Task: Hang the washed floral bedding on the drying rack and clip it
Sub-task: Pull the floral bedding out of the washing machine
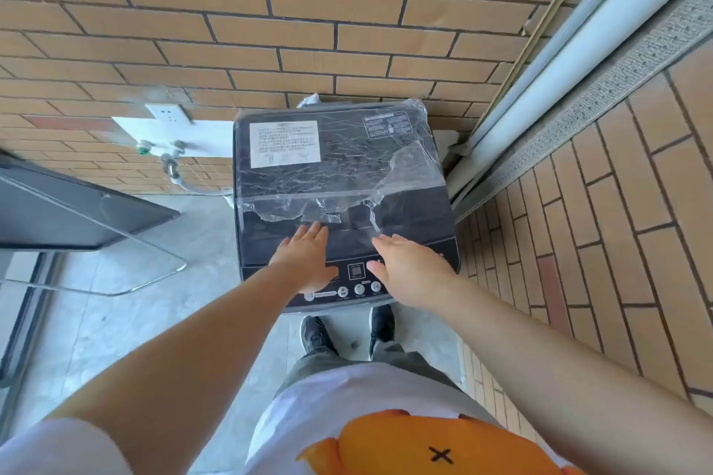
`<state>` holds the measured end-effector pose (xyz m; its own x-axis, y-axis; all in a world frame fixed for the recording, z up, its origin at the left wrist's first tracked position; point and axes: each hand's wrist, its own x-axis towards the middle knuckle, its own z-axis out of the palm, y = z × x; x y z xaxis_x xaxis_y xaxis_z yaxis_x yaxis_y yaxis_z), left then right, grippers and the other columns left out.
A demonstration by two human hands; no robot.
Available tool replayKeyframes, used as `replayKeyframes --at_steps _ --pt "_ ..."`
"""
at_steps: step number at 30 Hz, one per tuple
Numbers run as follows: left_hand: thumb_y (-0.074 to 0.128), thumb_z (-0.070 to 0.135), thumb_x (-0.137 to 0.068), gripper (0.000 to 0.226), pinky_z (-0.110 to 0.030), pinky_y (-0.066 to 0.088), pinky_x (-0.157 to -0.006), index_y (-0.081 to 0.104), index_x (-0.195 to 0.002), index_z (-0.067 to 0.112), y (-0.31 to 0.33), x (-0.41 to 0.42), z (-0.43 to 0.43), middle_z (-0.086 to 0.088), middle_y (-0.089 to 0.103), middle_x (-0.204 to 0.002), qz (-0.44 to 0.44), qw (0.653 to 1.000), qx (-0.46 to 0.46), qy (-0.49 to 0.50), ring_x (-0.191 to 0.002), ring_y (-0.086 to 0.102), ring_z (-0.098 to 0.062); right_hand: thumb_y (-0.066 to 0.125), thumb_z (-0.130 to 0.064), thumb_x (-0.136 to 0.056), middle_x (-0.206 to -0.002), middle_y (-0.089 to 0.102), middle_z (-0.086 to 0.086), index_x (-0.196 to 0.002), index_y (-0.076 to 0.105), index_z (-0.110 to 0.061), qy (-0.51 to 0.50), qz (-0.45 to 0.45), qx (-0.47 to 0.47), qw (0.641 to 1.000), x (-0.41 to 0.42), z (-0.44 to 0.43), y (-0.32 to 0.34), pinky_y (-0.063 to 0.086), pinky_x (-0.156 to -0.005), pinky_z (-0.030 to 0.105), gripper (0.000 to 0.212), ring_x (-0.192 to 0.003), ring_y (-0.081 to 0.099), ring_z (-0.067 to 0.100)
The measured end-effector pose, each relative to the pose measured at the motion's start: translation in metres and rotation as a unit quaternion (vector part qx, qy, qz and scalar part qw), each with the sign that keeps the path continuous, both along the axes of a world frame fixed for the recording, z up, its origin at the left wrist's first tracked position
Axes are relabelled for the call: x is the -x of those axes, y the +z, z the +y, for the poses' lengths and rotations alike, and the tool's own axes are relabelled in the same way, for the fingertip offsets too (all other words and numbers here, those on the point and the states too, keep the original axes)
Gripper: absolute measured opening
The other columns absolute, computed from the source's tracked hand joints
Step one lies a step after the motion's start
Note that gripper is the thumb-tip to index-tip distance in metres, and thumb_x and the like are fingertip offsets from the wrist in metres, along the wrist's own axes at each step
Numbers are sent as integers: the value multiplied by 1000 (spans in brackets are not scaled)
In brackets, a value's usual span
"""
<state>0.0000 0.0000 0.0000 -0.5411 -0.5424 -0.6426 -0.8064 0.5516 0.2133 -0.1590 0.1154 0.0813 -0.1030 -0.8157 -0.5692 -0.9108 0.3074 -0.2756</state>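
A dark top-loading washing machine stands against the brick wall, its lid down and partly covered by torn clear plastic film. My left hand reaches over the front of the lid with straight fingers, its fingertips at the film's torn edge. My right hand is stretched out flat over the lid's front right and the control panel. Neither hand holds anything. The floral bedding is not in view, and neither are clips.
A folded metal rack with a dark panel leans at the left. A wall socket and a tap with a hose sit left of the machine. A sliding-door track runs along the right. My feet stand just before the machine.
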Motion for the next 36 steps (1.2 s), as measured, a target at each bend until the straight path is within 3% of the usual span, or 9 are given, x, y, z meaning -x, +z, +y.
replayKeyframes --at_steps 5,10,12,15,18,21,28,32,36 --pt "58 44 -93 91 -44 16 -124 3 -160 16 -10 4 9 0 4 -168 -7 999 14 46 -155 3 -24 31 -39 -108 -165 22 2 -156 25 -14 29 13 -47 998 3 -11 -7 28 -118 43 55 -152 16 20" --pt "64 36 -83 71 -41 36 -108 36 -145 17 17 8 8 0 44 -145 2 997 67 25 -136 38 -23 35 -39 -106 -159 34 3 -148 37 -14 51 28 -34 998 7 -10 -12 36 -113 45 49 -146 32 24" --pt "66 39 -80 67 -40 39 -104 42 -139 19 34 4 8 2 51 -136 25 993 112 21 -128 44 -23 40 -38 -104 -149 45 2 -143 42 -17 49 38 15 998 9 -7 -13 43 -103 44 44 -135 45 26" --pt "68 44 -80 72 -40 35 -107 41 -143 21 66 5 -6 2 54 -135 52 984 172 7 -128 46 -24 51 -33 -99 -140 48 2 -142 44 -19 15 72 122 990 18 -4 -11 46 -98 40 45 -127 46 27" --pt "68 30 -81 65 -38 33 -106 44 -141 24 95 11 -26 2 58 -133 69 978 199 2 -125 49 -24 67 -30 -89 -113 53 4 -122 57 -18 19 149 222 963 29 -7 -5 51 -79 38 37 -99 57 27" --pt "68 21 -83 63 -36 34 -104 44 -141 28 113 11 -40 4 58 -134 89 975 204 -3 -123 50 -24 74 -27 -84 -97 55 5 -106 61 -16 11 165 295 941 41 -20 3 51 -64 37 27 -80 59 27" --pt "67 32 -92 58 -37 42 -99 40 -144 33 154 12 -61 1 58 -136 130 974 179 44 -123 53 -25 69 -26 -91 -94 53 5 -98 62 -13 12 158 387 908 66 -48 22 45 -51 34 16 -62 57 26" --pt "69 25 -89 52 -39 41 -104 50 -138 25 166 15 -63 2 56 -138 222 935 271 59 -125 52 -25 65 -22 -94 -96 54 5 -99 62 -11 -1 143 464 874 77 -74 41 44 -51 33 13 -67 58 28" --pt "74 14 -81 43 -43 45 -96 62 -122 15 176 17 -66 -2 61 -126 310 878 358 72 -114 57 -29 65 -19 -92 -96 57 8 -93 60 -9 -33 127 512 849 85 -116 67 46 -54 35 11 -71 57 32"
